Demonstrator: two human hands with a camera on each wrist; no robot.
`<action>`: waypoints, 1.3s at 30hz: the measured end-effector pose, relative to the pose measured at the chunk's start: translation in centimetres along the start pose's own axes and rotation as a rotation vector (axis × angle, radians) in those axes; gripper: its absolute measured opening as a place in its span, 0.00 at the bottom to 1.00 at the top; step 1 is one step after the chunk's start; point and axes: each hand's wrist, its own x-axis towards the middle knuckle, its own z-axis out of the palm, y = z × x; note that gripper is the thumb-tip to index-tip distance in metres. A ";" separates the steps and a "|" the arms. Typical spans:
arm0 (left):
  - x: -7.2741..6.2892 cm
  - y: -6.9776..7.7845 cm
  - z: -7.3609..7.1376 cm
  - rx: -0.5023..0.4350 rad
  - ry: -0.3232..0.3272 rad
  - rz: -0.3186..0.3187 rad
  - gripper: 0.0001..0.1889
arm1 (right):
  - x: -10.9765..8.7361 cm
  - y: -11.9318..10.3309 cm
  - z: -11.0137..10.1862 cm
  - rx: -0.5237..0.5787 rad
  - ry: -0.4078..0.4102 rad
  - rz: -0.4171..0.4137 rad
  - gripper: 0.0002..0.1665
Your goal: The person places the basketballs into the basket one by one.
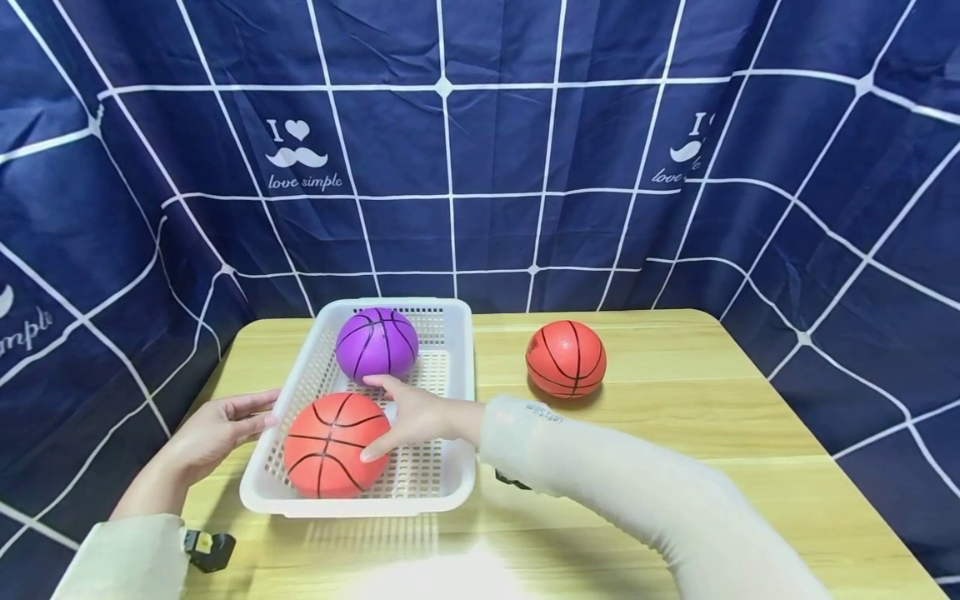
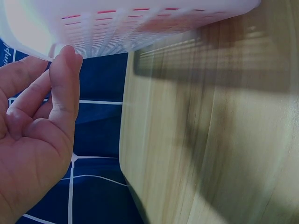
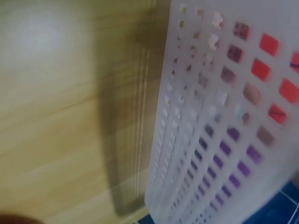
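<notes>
A white plastic basket [image 1: 450,492] with slotted sides sits on the left of the table. Inside are an orange basketball [image 1: 330,446] at its near end and a purple basketball [image 1: 375,342] at the far end. My left hand [image 1: 217,429] holds the basket's left rim, the thumb against the rim in the left wrist view. Reaching over the right wall, my right hand [image 1: 420,417] has thumb and fingers spread. Its thumb lies against the orange ball while the fingertips are by the purple one. The basket wall [image 3: 196,116] hides most of that hand in the right wrist view.
Another orange-red basketball [image 1: 566,358] rests on the wooden table [image 1: 675,400], to the right of the basket. A dark blue curtain [image 1: 495,142] with white lines surrounds the table at the back and sides.
</notes>
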 end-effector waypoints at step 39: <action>0.1 0.1 -0.1 -0.015 0.000 -0.012 0.30 | -8.4 5.4 -18.1 0.316 0.258 -0.029 0.45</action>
